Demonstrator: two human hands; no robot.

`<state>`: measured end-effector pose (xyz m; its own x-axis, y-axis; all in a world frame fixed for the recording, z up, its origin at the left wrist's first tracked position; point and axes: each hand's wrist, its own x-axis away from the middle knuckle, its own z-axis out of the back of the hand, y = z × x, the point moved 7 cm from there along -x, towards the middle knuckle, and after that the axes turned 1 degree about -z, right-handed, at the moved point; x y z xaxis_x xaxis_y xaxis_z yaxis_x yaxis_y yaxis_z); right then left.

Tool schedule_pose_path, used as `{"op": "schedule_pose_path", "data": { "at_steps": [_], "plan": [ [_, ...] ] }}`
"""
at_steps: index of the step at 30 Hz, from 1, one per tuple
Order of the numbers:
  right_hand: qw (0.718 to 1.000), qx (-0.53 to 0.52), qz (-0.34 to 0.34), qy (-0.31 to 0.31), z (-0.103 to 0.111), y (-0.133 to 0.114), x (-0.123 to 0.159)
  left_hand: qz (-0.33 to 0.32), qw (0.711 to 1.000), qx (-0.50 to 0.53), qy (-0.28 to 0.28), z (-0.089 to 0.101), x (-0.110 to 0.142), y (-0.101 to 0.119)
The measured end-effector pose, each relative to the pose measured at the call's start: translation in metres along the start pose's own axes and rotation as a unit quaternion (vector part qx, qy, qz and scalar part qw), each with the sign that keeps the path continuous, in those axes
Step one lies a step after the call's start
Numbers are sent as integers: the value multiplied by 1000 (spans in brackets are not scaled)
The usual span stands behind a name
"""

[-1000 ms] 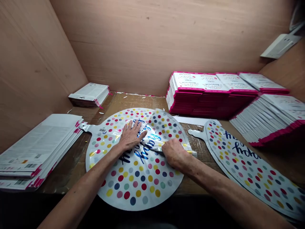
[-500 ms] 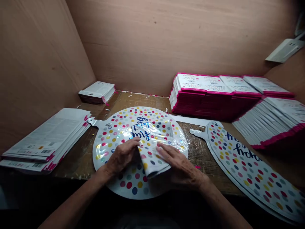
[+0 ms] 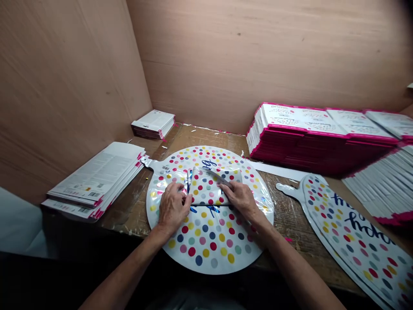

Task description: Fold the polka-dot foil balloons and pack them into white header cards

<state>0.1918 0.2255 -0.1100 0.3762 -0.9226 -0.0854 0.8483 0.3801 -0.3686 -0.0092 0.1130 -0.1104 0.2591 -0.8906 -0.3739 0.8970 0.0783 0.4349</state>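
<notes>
A booth of plywood walls (image 3: 71,94) surrounds a scarred wooden bench (image 3: 290,215). Stacks of packaged balloons with pink edges (image 3: 322,146) fill the far right, a second stack (image 3: 97,181) sits at left, and a smaller stack (image 3: 153,124) sits in the far corner. A flat polka-dot foil balloon (image 3: 351,241) lies at right. At centre, a matching foil balloon (image 3: 209,245) lies on the bench, its round lower part flat and unfolded. Its upper middle is folded into a neat rectangular pad (image 3: 206,189). The left hand (image 3: 172,209) presses the pad's left end and the right hand (image 3: 240,199) its right end, fingers (image 3: 224,184) together; whether they grip cannot be told.
</notes>
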Motion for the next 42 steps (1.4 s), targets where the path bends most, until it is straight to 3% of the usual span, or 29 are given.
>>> {"op": "schedule_pose_path", "data": {
  "at_steps": [2,4,6,8,11,13,16,18,20,22,24,26,28,31,34,38,40,42],
  "plan": [
    [996,56,15,68,4,-12,2,34,999,-1,22,-3,-1,-2],
    [980,69,127,140,9,-40,13,45,998,11,36,-6,0,-4],
    [948,63,270,158,6,-74,30,46,998,22,47,-8,1,-6],
    [932,85,336,103,-8,-101,36,52,997,20,51,-8,0,-8],
    [942,153,299,-17,-35,-118,25,61,998,6,23,-3,-4,-10],
    [936,178,301,-44,-44,-122,21,69,997,-14,-23,5,-8,-11],
    [908,178,378,-19,-44,-121,31,66,993,-64,-75,23,-13,-10],
    [891,173,420,-5,-42,-112,40,41,994,-87,-59,37,-15,-4],
    [883,172,437,1,-40,-103,47,-13,995,-94,-8,46,-14,7],
    [881,172,441,2,-39,-98,50,-105,990,-96,3,40,-7,20],
    [881,174,439,-2,-37,-98,49,-184,977,-103,-39,20,5,26],
    [888,172,427,1,-35,-106,45,-190,971,-118,-83,0,17,18],
    [897,173,407,13,-34,-117,38,-145,975,-141,-94,-8,25,5],
    [904,195,381,13,-38,-133,28,-96,972,-172,-130,-1,26,-1],
    [889,199,412,5,-43,-135,32,-92,965,-169,-179,20,16,4],
    [852,158,499,1,-32,-120,58,-214,952,-97,-194,34,0,17],
    [839,139,525,-36,-26,-109,69,-264,932,-66,-238,24,-1,12],
    [833,102,536,-86,-20,-99,74,-268,920,-45,-283,13,2,-2]
  ]
}}
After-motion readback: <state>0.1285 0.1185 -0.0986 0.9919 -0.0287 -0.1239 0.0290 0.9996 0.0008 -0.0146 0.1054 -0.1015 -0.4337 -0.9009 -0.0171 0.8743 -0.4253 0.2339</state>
